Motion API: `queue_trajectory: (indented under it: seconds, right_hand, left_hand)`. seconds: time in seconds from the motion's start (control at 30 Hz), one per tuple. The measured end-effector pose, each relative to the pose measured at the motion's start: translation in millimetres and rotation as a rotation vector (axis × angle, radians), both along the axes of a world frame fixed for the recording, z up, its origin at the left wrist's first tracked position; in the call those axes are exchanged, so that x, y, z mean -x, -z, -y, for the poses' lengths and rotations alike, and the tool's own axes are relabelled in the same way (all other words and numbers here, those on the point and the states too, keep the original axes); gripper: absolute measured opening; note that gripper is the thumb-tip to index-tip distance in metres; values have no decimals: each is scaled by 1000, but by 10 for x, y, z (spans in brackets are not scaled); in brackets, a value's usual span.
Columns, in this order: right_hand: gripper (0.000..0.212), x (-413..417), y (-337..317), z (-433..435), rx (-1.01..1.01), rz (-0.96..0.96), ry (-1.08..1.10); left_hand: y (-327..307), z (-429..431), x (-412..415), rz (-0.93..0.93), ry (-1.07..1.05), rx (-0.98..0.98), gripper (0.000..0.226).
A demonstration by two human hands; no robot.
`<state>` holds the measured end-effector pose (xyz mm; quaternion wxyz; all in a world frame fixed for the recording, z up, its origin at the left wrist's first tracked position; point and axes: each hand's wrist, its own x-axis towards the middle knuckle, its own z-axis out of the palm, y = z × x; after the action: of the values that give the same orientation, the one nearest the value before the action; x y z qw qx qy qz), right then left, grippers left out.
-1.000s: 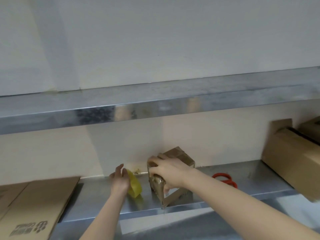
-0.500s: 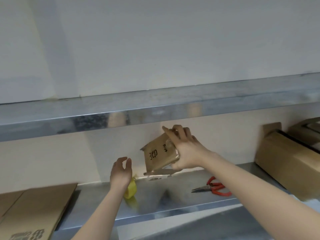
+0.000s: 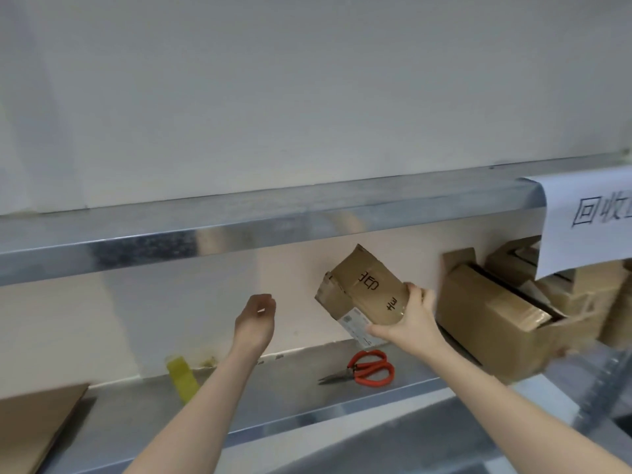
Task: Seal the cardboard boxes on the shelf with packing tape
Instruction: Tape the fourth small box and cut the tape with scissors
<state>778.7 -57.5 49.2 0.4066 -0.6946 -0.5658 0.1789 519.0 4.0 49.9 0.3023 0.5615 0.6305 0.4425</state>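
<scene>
over shelf point(image 3: 290, 405); box point(image 3: 369, 292) aslant, up-leftward

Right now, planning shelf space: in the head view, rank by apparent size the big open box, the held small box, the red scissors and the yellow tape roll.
1. big open box
2. small box, in the right hand
3. red scissors
4. yellow tape roll, edge-on, so unsure against the scissors

Observed small cardboard box point(image 3: 366, 292) gripped tilted in right hand point(image 3: 407, 323), above red scissors point(image 3: 372, 367) lying on shelf point(image 3: 273, 405). Noted left hand point(image 3: 254, 323) raised left of scissors, fingers loosely curled. Recorded yellow tape roll point(image 3: 183, 376) farther left.
</scene>
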Motion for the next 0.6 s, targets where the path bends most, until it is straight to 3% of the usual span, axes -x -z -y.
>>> queue_trajectory:
  seconds: [0.07,0.2,0.33,0.4,0.5,0.6]
  right_hand:
    - [108,-140,57,58,5,0,57]
    - [112,-450,125,171,20,259,268]
    - [126,-789,294,188,129,187,334]
    - [128,-907,454,185,207,121,324]
    - [127,-999,705,170,273,-12,344]
    - [126,-1037,790,108,349,-54,382]
  left_hand:
    - [-47,49,-194,-66,61,-19,27]
    - [-88,118,-513,-67,137,-59,28]
    - [-54,165,-651,-74,111,-25,34]
    - [-24,193,-671,-281,154,25,47]
    - [1,219,-651,-851,166,72,65]
    - [9,230,-600,-1006,130,121,66]
